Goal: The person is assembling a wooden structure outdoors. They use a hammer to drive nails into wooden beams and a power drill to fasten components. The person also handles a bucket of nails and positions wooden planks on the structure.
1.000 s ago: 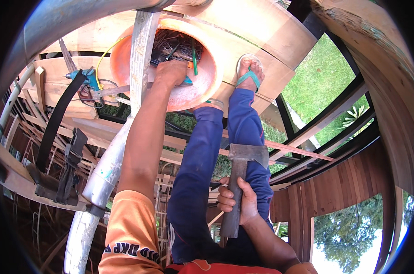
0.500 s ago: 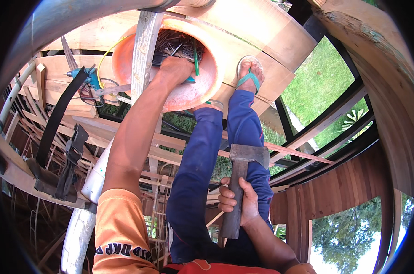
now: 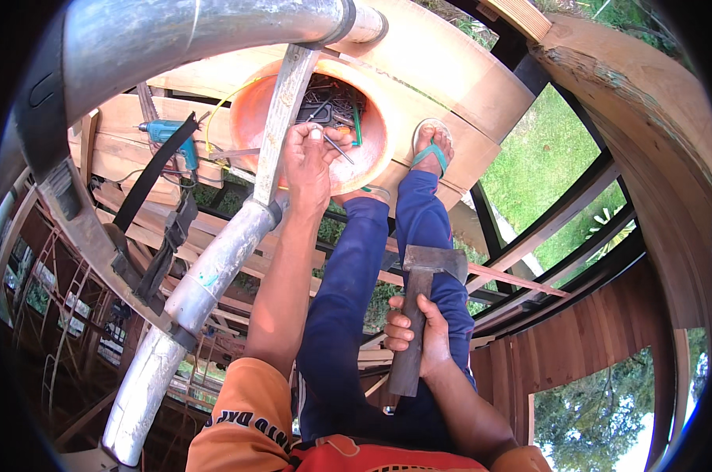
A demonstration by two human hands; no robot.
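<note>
My left hand (image 3: 312, 153) is closed over the near rim of an orange bucket (image 3: 250, 118). A slim metal rod (image 3: 339, 148), like a long nail or punch, sticks out from its fingers; its exact kind is unclear. Inside the bucket lie many loose nails (image 3: 344, 102), a black case-like piece (image 3: 315, 112) and a green stick-like tool (image 3: 357, 126). My right hand (image 3: 426, 337) grips a small hatchet (image 3: 420, 315) by its wooden handle, head upward, in front of my right leg.
A metal pipe frame (image 3: 206, 279) with a wooden strut (image 3: 285, 110) crosses at the left. A blue power drill (image 3: 171, 140) and a saw blade (image 3: 147, 102) rest on planks (image 3: 450, 59). My sandalled foot (image 3: 431, 149) stands on the boards. Open gaps between beams show grass below.
My left hand has come up out of the nails toward the bucket's near rim, with the metal rod now showing in its fingers. My right hand keeps the hatchet nearly still. The view has shifted.
</note>
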